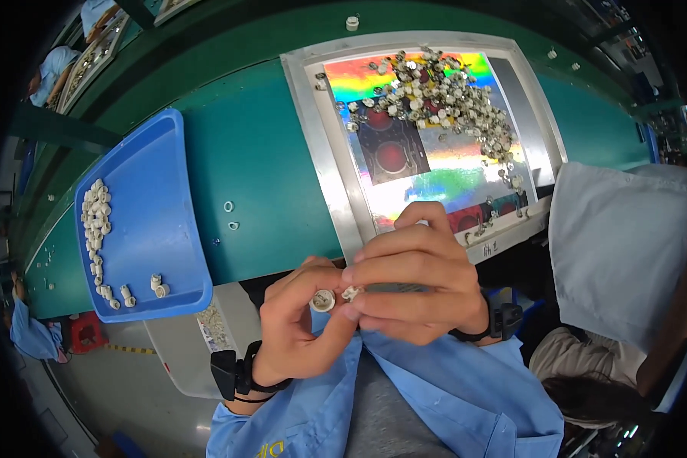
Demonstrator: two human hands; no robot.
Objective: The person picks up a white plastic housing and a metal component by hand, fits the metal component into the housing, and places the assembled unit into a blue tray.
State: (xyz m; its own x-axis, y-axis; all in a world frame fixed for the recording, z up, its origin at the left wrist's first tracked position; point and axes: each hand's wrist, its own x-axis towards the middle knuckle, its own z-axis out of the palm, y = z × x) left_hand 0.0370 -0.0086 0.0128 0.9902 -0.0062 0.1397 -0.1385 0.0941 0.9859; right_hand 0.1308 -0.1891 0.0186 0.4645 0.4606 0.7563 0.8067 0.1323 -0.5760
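Close to my body, both hands meet in front of the bench edge. My left hand (301,313) is closed round a small round off-white part (323,301), its hollow face turned up. Between the thumb and fingers of my right hand (420,282) is a small white and metallic piece (351,293), held right beside the round part. Fingertips hide much of that piece, so its exact kind cannot be made out. Beyond my hands, a pile of small white-and-metal parts (450,99) lies in a metal-framed tray (324,164) lined with shiny rainbow-coloured sheet.
On the left, a blue tray (149,229) holds several white cylindrical parts (97,210). Two white rings (230,207) lie on the green bench (259,153). Beneath the bench edge is a grey bin (183,343). At right sits another person in a light blue garment (618,244).
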